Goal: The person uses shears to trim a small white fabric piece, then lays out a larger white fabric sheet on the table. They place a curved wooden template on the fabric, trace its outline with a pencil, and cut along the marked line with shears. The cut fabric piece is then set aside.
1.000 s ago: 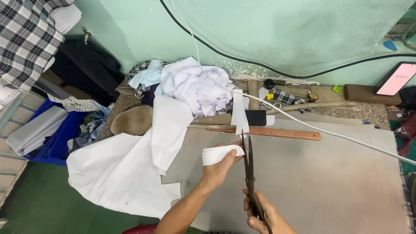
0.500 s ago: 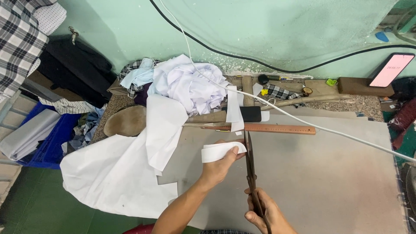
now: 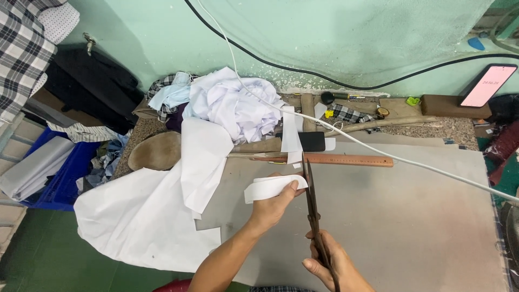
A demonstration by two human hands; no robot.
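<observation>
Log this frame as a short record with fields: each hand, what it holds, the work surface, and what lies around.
Left hand: holds a folded white fabric strip against the blades
Right hand: grip on large dark scissors, blades pointing away, nearly closed
Surface: grey cutting table
Near the blades: wooden ruler
Left of hands: large white cloth sheet hanging over the table edge
Far edge: heap of white garments
Across the table: white cable

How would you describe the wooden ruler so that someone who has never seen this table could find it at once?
Start at the grey table and look along its far side, just in front of the heap of white cloth. The wooden ruler lies flat there, beyond the scissors' tips. It is the only long, straight, reddish-brown strip.
</observation>
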